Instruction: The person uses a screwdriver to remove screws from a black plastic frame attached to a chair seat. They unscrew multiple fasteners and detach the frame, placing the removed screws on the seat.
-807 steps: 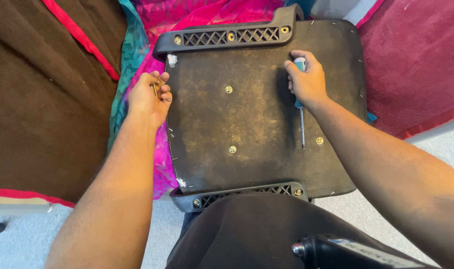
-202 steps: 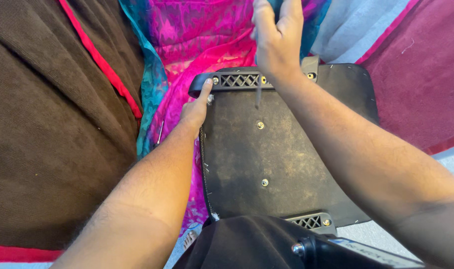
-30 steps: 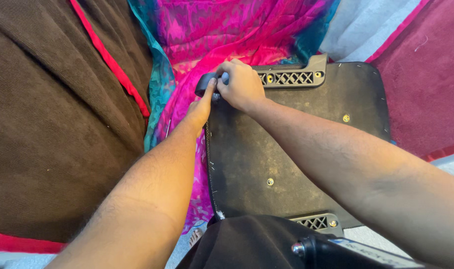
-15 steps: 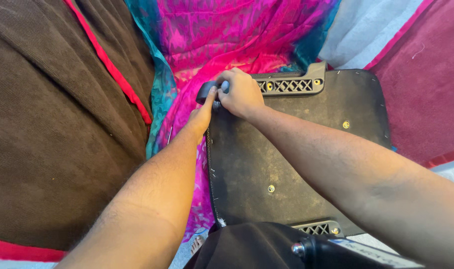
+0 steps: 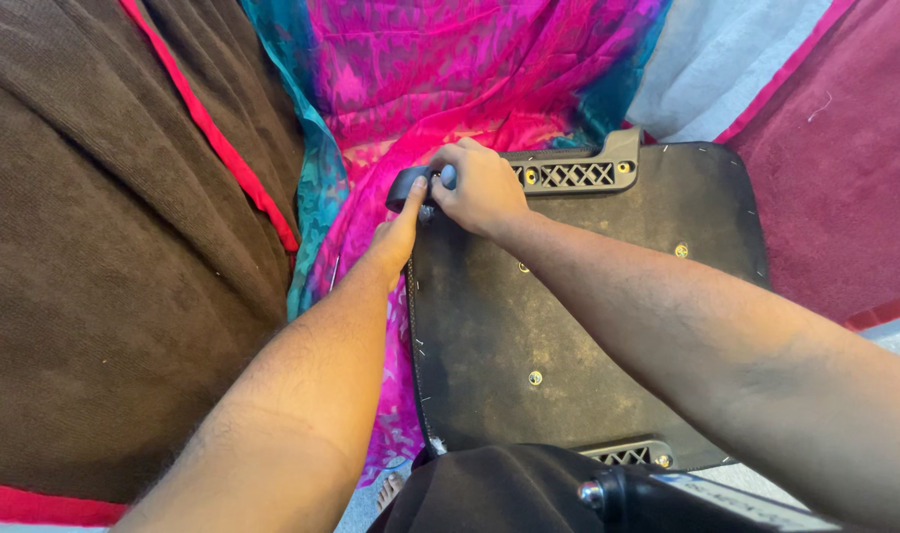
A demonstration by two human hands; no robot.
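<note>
Eyes on the screwdriver (image 5: pixel 447 176): only its pale blue handle end shows, poking out of the right hand (image 5: pixel 479 188) at the far-left corner of the upturned seat base (image 5: pixel 529 306). The right hand's grip is wrapped tight around that handle, the shaft hidden below the fist, so the tip's seat on any screw can't be made out. It sits right over the end of the far plastic bracket (image 5: pixel 568 170), the black latticed bar with brass screws along it.

The left hand (image 5: pixel 395 229) comes in alongside, index finger stretched forward and pressed to the bracket's rounded end; its other fingers are tucked under, and whether they pinch anything I cannot tell.

Out from there: 2 brass screw heads (image 5: pixel 536 377) show bare on the dark panel, and a near bracket (image 5: pixel 627 455) peeks out at the near edge. The whole base lies on a pink and teal cloth (image 5: pixel 440 79), with a brown blanket (image 5: pixel 104 247) to the left and a maroon one (image 5: pixel 845 148) to the right.

The risks, as I judge them: the soft bedding gives, so a hard push could rock the base and kick the tip off the screw, chewing the head or jabbing that left fingertip so close by. A loose screw dropped into those folds would be hard to find.
</note>
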